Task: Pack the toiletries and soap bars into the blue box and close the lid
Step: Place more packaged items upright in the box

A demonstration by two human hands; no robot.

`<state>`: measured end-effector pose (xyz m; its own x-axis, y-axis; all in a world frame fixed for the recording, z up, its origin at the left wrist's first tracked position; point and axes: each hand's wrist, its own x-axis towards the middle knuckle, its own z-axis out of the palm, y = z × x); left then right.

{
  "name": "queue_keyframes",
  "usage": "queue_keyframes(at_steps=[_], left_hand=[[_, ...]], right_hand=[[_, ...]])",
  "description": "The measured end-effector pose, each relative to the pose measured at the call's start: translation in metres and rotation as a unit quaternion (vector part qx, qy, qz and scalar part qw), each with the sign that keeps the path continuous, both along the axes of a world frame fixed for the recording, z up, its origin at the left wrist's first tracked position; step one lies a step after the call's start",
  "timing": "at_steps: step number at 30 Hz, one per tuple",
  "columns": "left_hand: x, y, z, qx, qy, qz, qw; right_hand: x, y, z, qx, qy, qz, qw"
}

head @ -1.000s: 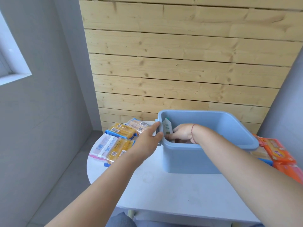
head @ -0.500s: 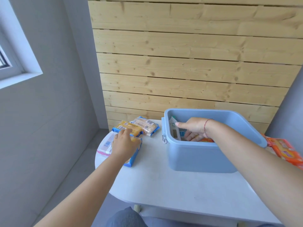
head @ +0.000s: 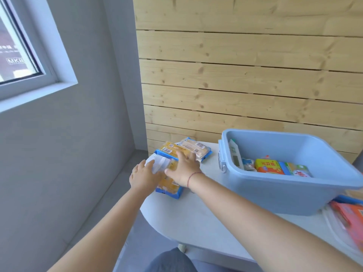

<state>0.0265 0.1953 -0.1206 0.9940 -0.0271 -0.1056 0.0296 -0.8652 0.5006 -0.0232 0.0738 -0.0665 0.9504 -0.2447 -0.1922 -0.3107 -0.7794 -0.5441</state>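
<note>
Soap bars [head: 170, 174] in glossy yellow-and-blue wrappers lie stacked at the left end of the smooth white table [head: 196, 218], before pale knotty wood planks [head: 245, 75]. Both hands rest flat on the stack, fingers spread and gripping nothing: the left hand [head: 144, 176] on its white-labelled left edge, the right hand [head: 183, 170] across its top. Nearby on the right stands the blue box [head: 275, 193], rounded matte plastic, lidless, holding a few packets.

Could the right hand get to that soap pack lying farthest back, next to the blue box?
Probably yes. The right hand already rests on the nearer packs, and the far soap pack lies uncovered just beyond its fingertips, with nothing between them.
</note>
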Motion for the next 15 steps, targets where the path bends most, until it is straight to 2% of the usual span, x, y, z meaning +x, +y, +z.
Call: queue_keyframes(at_steps=[4,11,15], left_hand=[[0.005,0.010,-0.009,0.001,0.000,-0.050,0.999],[0.010,0.015,-0.015,-0.011,-0.034,-0.065,0.997],[0.003,0.013,-0.013,0.014,-0.045,-0.090,0.995]], right_hand=[[0.021,0.018,-0.029,-0.032,0.049,-0.068,0.996],[0.029,0.025,-0.039,-0.037,0.137,-0.048,0.989],[0.010,0.011,-0.040,-0.103,0.143,-0.035,0.984]])
